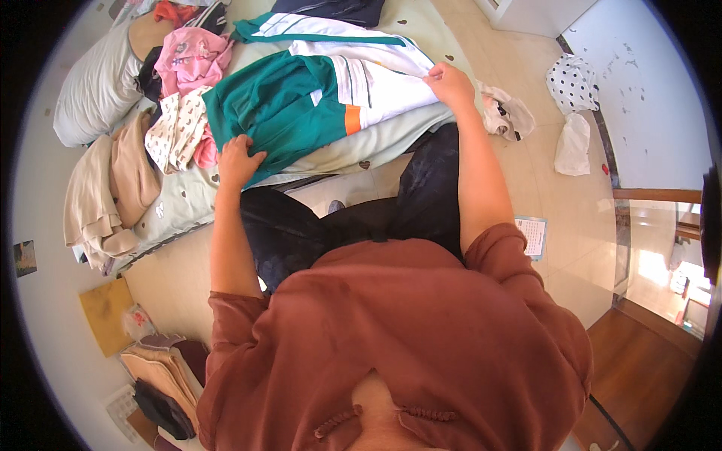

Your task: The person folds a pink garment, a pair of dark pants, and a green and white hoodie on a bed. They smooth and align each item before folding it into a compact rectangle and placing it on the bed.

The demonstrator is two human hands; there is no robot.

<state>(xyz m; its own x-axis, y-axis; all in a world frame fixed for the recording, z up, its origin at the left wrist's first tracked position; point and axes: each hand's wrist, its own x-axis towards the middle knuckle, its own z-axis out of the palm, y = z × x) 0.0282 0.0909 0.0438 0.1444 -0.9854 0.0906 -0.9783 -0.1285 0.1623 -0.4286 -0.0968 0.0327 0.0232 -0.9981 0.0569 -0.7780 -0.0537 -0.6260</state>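
Observation:
A green and white long-sleeved garment, apparently a track jacket (282, 107), lies spread over the edge of a bed (350, 155) in front of me. It has thin dark stripes and an orange patch (352, 119). My right hand (453, 89) pinches the white end of the garment at the right. At the lower left, my left hand (240, 160) rests on its green edge with the thumb apart from the fingers; whether it grips cloth cannot be made out. Part of the white and green cloth stretches behind, towards a dark folded garment (338, 8).
To the left lie a pink garment (194, 59), a printed white garment (177, 127), a beige cloth (107, 191) and a white pillow (98, 84). Crumpled cloth (507, 113), a polka-dot bag (572, 83) and a white bag (573, 145) are on the floor at right.

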